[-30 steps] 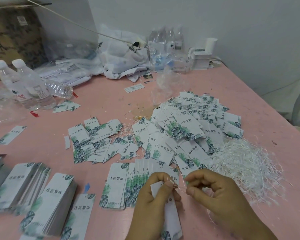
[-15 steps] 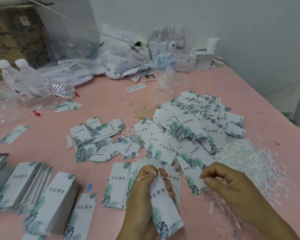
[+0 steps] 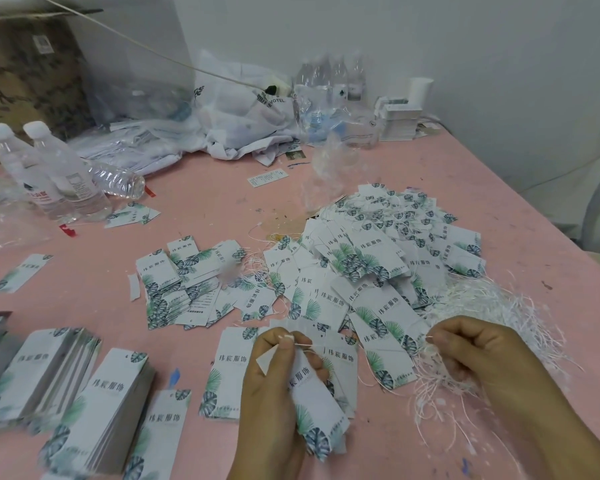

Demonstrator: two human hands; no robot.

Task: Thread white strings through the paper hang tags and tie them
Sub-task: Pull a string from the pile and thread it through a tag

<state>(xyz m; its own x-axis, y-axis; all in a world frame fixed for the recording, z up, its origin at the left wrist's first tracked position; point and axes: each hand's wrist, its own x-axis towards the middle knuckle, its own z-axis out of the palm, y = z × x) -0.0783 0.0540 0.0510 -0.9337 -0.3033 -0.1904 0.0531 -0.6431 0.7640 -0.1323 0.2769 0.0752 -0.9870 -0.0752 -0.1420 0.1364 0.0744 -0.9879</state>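
Pink table (image 3: 205, 202) by white wall, left hand (image 3: 274, 393) gripping tag (image 3: 312, 393), right hand (image 3: 482, 355) pinching string (image 3: 368, 345)

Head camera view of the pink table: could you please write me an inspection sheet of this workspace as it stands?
Surface: pink table, marked with stains and specks.
Job's things: leaf-printed white paper hang tag in left hand; thin white string stretched between both hands; heap of strung tags; neat stacks of unstrung tags; tangle of loose white strings.
Clutter: clear plastic water bottles; crumpled white plastic bags.
Hands: left hand grips the tag; right hand pinches the string.
Cables: pale cord slanting overhead.
Surroundings: white wall; brown cardboard box.
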